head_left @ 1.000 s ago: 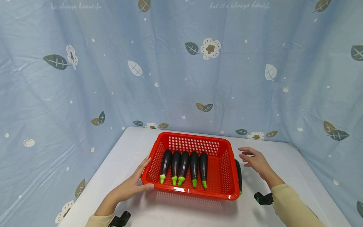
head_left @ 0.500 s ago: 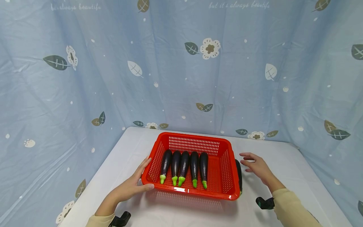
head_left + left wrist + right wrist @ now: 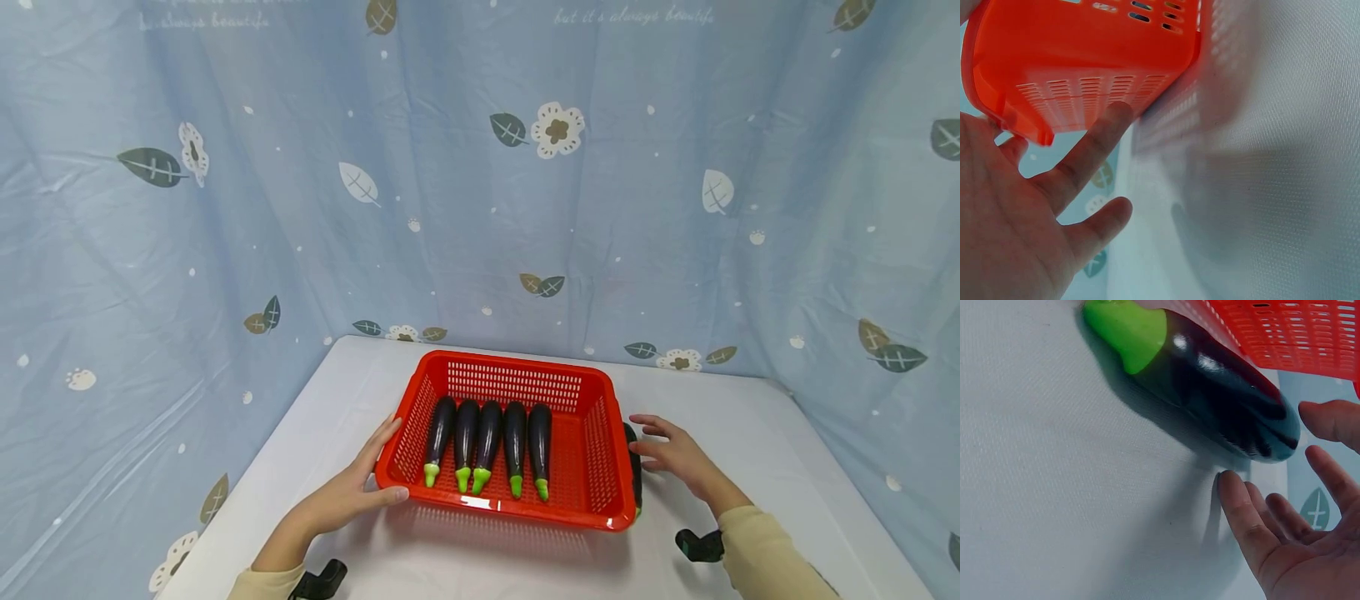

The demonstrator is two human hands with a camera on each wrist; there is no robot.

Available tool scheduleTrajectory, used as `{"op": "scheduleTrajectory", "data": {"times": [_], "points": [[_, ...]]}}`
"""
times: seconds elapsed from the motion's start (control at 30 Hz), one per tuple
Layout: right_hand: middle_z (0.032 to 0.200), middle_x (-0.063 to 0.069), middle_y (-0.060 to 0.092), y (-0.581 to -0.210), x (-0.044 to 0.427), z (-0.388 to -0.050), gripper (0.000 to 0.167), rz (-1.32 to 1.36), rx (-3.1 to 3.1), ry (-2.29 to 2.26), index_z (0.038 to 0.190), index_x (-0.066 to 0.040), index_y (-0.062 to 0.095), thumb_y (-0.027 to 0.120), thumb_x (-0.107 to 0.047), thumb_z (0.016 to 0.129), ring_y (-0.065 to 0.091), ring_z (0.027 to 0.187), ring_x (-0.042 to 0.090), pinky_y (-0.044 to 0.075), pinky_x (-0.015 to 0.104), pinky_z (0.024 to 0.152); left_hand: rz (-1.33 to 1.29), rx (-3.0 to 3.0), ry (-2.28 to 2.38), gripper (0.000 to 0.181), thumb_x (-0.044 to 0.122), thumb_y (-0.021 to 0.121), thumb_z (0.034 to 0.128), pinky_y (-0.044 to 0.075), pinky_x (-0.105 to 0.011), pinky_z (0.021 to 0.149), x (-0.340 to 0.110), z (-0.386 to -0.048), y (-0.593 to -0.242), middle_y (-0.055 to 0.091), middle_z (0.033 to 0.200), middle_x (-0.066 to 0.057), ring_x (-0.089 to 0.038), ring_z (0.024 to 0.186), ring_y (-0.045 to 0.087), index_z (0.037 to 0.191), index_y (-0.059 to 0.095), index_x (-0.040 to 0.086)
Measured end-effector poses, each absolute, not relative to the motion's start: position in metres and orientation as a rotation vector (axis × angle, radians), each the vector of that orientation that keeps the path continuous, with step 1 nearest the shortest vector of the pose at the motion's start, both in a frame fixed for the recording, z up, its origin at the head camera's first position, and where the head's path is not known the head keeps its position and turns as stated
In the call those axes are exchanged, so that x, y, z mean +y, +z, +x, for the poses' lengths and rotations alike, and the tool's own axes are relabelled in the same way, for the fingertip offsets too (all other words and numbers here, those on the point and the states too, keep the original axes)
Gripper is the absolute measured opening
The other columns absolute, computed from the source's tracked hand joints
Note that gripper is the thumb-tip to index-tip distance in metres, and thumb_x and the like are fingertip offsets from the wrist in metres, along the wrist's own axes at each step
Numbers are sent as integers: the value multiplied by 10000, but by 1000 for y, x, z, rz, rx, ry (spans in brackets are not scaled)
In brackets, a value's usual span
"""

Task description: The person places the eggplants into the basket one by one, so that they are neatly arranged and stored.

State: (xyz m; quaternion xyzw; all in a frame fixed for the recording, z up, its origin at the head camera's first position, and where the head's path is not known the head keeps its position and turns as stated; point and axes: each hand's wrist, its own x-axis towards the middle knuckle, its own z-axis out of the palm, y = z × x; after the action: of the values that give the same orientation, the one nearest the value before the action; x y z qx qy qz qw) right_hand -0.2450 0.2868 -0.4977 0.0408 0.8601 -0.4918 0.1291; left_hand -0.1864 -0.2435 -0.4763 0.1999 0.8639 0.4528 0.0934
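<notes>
A red slotted plastic basket point(image 3: 573, 450) stands on the white-covered table, holding several dark purple eggplants point(image 3: 489, 433) side by side, green stem ends toward me. My left hand point(image 3: 337, 504) rests against its near left corner, thumb on the front rim, fingers along the left side. In the left wrist view, those fingers are spread and fairly straight beside the basket wall. Another eggplant point(image 3: 1222, 387) lies on the table just outside the basket's right side, partly hidden by the rim in the head view. My right hand point(image 3: 678, 454) hovers beside its far end, thumb and fingers apart, holding nothing.
White cloth point(image 3: 697, 400) covers the table around the basket. A blue curtain point(image 3: 450, 208) with leaf and flower prints hangs behind and along both sides. A black device point(image 3: 699, 546) sits at my right wrist, and another black device point(image 3: 321, 579) at my left.
My right hand has come down and toward me, now closer to the eggplant outside the basket. My left hand, the basket and the eggplants keep their places.
</notes>
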Motion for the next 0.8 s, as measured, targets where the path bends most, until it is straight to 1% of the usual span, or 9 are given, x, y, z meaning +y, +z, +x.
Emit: {"op": "scheduleTrajectory", "data": {"times": [0.1, 0.33, 0.63, 0.8], "points": [[1560, 353, 275, -500, 286, -245, 652, 116, 2492, -1425, 1552, -64, 371, 645, -242, 987, 563, 1239, 476, 568, 508, 909, 583, 2560, 1337, 988, 364, 726, 920, 222, -771, 1087, -243, -186, -475, -19, 1709, -106, -459, 1523, 95, 1651, 83, 194], [1573, 346, 253, -499, 283, -244, 718, 120, 2490, -1418, 1560, -85, 362, 701, -270, 954, 466, 1306, 541, 568, 520, 904, 557, 2550, 1342, 995, 368, 727, 916, 227, -774, 1083, -242, -186, -475, -23, 1711, -97, -461, 1524, 95, 1652, 75, 220], [1573, 339, 249, -498, 280, -242, 715, 103, 2471, -1443, 1560, -91, 372, 711, -243, 949, 464, 1300, 548, 573, 519, 892, 561, 2556, 1347, 990, 364, 728, 918, 234, -771, 1083, -242, -186, -477, -17, 1712, -84, -461, 1523, 101, 1652, 79, 227], [1538, 335, 329, -499, 279, -243, 653, 79, 2480, -1447, 1535, -80, 413, 688, -202, 956, 506, 1268, 517, 579, 515, 883, 561, 2563, 1343, 986, 369, 725, 919, 238, -774, 1080, -242, -186, -478, -18, 1712, -85, -462, 1523, 103, 1652, 80, 234]]}}
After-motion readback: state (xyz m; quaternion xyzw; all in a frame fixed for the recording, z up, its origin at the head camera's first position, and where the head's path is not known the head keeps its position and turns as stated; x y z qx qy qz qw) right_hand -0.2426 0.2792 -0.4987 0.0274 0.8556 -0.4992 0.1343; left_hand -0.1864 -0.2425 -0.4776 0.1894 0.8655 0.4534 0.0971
